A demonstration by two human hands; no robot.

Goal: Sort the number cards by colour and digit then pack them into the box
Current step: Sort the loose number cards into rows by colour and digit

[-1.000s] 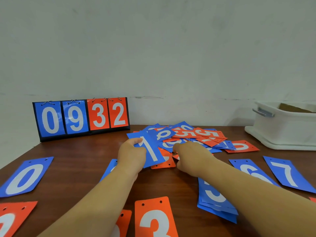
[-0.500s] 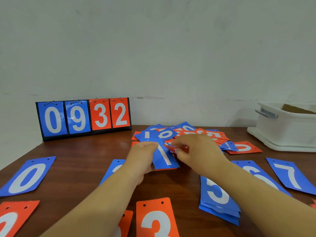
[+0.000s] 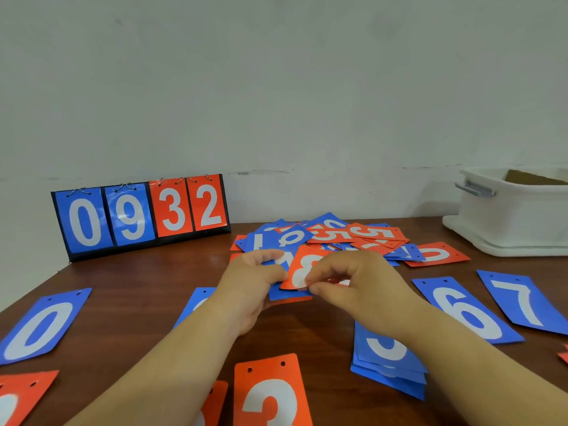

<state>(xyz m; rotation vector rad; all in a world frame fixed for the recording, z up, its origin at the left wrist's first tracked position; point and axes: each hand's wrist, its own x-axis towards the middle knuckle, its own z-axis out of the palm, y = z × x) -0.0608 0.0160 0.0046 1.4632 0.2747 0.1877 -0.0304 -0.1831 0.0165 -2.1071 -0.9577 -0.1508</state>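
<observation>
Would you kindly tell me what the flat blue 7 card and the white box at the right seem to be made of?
The flat blue 7 card: thin plastic or laminated card, smooth, perhaps slightly glossy; it lies flat, with punched holes and crisp edges. The white box: probably moulded plastic, matte, with rounded rim; its grey handle may be metal.

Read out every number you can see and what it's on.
"0 9 3 2": scoreboard.
"0": left blue card.
"6": right blue card.
"7": far-right blue card.
"3": near orange card.
"8": raised orange card, pinched by right hand, over lower blue card in left hand.
"5": pile-top orange card.
Others covered, unreadable.
</observation>
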